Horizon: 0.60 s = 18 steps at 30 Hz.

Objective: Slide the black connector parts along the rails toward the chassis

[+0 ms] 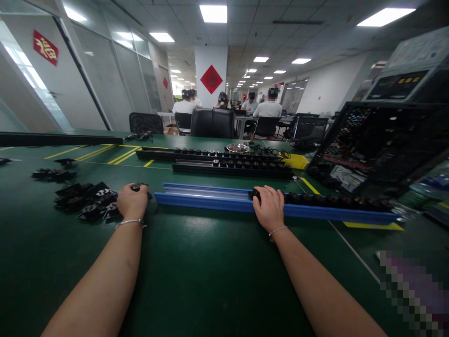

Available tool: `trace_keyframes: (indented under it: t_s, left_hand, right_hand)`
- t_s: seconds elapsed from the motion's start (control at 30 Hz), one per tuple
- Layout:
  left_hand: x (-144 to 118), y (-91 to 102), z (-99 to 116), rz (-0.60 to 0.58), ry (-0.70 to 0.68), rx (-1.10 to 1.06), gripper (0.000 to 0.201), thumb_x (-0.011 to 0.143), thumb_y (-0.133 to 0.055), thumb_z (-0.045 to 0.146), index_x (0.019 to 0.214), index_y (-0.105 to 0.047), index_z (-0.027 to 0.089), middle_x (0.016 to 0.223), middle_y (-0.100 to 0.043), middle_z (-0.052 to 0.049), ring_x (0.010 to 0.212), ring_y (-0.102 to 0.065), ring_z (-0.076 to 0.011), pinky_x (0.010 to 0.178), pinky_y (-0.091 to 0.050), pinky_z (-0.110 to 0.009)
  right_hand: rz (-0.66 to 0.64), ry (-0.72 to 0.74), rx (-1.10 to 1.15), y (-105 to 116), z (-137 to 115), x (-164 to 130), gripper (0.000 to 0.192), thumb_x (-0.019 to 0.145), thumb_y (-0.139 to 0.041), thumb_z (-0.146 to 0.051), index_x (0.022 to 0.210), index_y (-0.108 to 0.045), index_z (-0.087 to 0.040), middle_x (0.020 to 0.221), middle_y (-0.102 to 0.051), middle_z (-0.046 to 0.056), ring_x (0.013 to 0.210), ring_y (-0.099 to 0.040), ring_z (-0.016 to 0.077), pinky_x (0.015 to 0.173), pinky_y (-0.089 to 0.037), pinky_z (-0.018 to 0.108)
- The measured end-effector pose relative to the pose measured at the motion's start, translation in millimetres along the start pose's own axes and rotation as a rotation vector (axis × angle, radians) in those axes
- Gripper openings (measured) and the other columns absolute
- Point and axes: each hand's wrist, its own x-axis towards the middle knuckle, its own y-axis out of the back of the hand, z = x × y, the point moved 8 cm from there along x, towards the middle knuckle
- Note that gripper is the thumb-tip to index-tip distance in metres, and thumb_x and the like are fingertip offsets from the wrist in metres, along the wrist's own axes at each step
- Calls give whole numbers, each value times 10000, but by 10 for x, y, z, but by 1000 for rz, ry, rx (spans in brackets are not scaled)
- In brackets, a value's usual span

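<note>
Resting both forearms on the green tabletop [196, 276], I have my left hand [132, 201] curled over a small black part [137, 187] just beside the loose heap of black parts [86, 200], which lies within easy reach on that side so I can pick without stretching. That grip is narrow, fingers folded down around the piece, though my knuckles hide exactly how it sits in them. My right hand [269, 206] lies on the blue rail [217, 199], fingertips over the near wall and touching the first of a row of black parts [333, 202] seated in its channel; whether those fingers pinch that part or only press it I cannot tell. The rail runs crosswise in front of me, its left stretch bare and its right stretch filled, which I take as the reason my right hand sits at the boundary between the two. Farther back, two black rails [231, 166] already carry similar rows, with a metal bowl [237, 148] beyond them. Other people sit at desks well away, backs turned.
</note>
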Motion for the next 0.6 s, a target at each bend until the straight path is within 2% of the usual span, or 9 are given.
trace_keyframes:
  t_s: [0.27,0.47,0.53,0.6]
  left_hand:
    - [2,-95,18,-49,-33,-8,405,728,-515,396,1011,-629,130,1019,-658,-147,974,-585,-296,871,-434,-404]
    - [-11,81,37,35,6,52,440,749,-487,463,1020,-603,137,1049,-634,-149,1008,-553,-297,846,-428,-409]
    - [15,131,29,-15,17,109,451,721,-517,478,999,-605,135,1051,-627,-166,1000,-552,-324,828,-426,-447]
    - [61,139,-12,-141,26,238,455,689,-544,486,970,-614,134,1059,-618,-182,1008,-540,-363,810,-413,-500]
  right_hand:
    - [-13,0,-28,-1,-8,2,348,850,-372,-311,1116,-562,-195,1123,-611,84,1161,-435,231,1049,-183,450]
    - [-1,8,-31,-3,-8,2,354,845,-370,-310,1121,-562,-198,1118,-612,79,1154,-442,232,1047,-186,453]
    - [1,12,-21,-1,-14,3,353,845,-370,-309,1120,-564,-201,1113,-614,83,1153,-443,236,1043,-191,460]
    - [2,8,-13,0,-17,4,349,844,-374,-305,1115,-567,-201,1111,-615,87,1152,-445,239,1042,-192,464]
